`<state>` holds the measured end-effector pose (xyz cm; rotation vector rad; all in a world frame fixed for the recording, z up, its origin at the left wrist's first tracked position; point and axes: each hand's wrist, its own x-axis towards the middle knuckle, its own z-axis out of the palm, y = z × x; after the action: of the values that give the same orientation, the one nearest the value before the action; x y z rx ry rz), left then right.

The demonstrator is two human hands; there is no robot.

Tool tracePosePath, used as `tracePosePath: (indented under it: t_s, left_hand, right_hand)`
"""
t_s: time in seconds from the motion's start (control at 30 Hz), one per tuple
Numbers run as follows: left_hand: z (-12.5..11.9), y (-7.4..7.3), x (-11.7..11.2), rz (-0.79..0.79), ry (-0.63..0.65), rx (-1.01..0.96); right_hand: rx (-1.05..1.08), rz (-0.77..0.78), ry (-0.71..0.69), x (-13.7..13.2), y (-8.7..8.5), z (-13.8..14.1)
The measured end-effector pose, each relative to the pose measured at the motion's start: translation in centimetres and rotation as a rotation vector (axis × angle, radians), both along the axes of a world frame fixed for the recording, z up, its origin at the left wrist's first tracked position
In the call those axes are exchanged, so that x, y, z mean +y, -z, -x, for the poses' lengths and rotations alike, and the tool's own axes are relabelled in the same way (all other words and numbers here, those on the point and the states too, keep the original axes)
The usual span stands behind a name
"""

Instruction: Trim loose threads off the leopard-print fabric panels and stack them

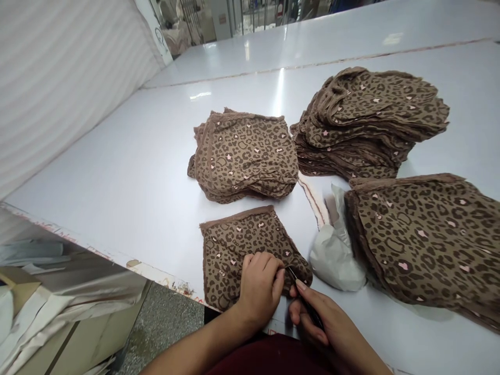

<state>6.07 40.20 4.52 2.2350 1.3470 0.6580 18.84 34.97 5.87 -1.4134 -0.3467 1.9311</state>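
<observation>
A single brown leopard-print fabric piece [238, 245] lies flat at the near edge of the pale table [128, 172]. My left hand [260, 284] rests on its lower right part, fingers curled and pinching the fabric. My right hand [324, 325] is closed round a thin dark tool [302, 297], its tip touching the fabric right beside my left fingers.
Three stacks of the same leopard-print pieces stand behind and to the right: one centre [246, 156], one far right [371, 122], one near right [425, 239]. A crumpled grey plastic bag [336, 250] lies between them. White ribbed material [58, 78] borders the left; clutter sits below the table edge.
</observation>
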Motion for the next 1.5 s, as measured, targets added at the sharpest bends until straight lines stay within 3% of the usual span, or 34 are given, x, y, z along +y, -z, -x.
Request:
tracePosePath:
  t_s: [0.2,0.43,1.03,1.17,1.27,1.43,1.5]
  left_hand:
    - [0.2,0.3,-0.1,-0.095,0.034,0.003]
    - [0.3,0.3,-0.2,-0.229,0.05,0.038]
    - [0.2,0.1,-0.2,-0.202,0.014,-0.04]
    - [0.3,0.3,-0.3,-0.134,0.014,-0.054]
    - [0.4,0.2,-0.1,-0.02,-0.015,-0.089]
    - [0.6,-0.9,0.5,0.147,-0.047,-0.19]
    - [0.9,-1.1,0.6,0.178,-0.04,-0.224]
  right_hand:
    - [-0.009,0.021,0.006,0.4,-0.7,0.1]
    - [-0.035,0.026,0.014,0.2,0.6,0.1]
    - [-0.035,0.006,0.008,0.0,0.2,0.5]
    - [-0.039,0.018,0.008,0.0,-0.1,0.3]
    - [-0.169,-0.029,0.003,-0.5,-0.4,-0.6]
    - [-0.794,-0.226,-0.085,-0.2,-1.1,-2.0]
    - [-0.856,-0.263,-0.139,0.4,-1.0,-1.8]
